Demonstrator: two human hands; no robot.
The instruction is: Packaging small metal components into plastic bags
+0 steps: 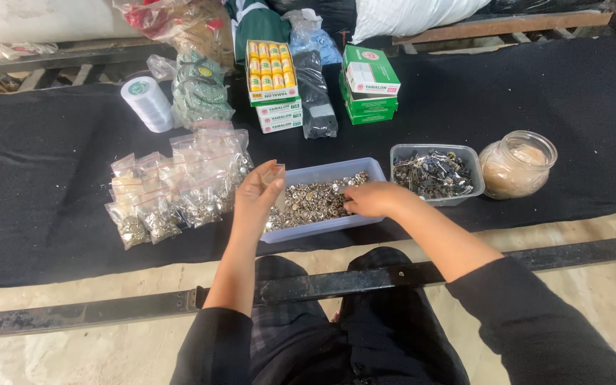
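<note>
Left hand [257,194] is up over the near-left corner of the shallow pale-blue plastic tray [322,173], fingers pinched shut on a small clear plastic bag [276,175] held upright at its mouth. Right hand [371,199] is down in the tray, fingertips curled into the heap of small silvery metal snap buttons [311,199]; whether it has actually nipped any, I cannot tell, the fingers hide it. Those buttons look tiny, hard and shiny, light one by one but a dense load together, and likely to slither and roll, so a fingertip pinch or a scoop seems the way in. The bag looks flimsy and slick, best gripped by its rim. To the left, on the black cloth-covered table [51,185], lies a cluster of filled clear packets [172,189] of the same bright bits. Right of the tray sits a clear plastic tub of darker metal parts [433,173], then a round glass jar [517,165]. Behind: a white thread cone [147,103], and green-and-white boxes [368,84].
</note>
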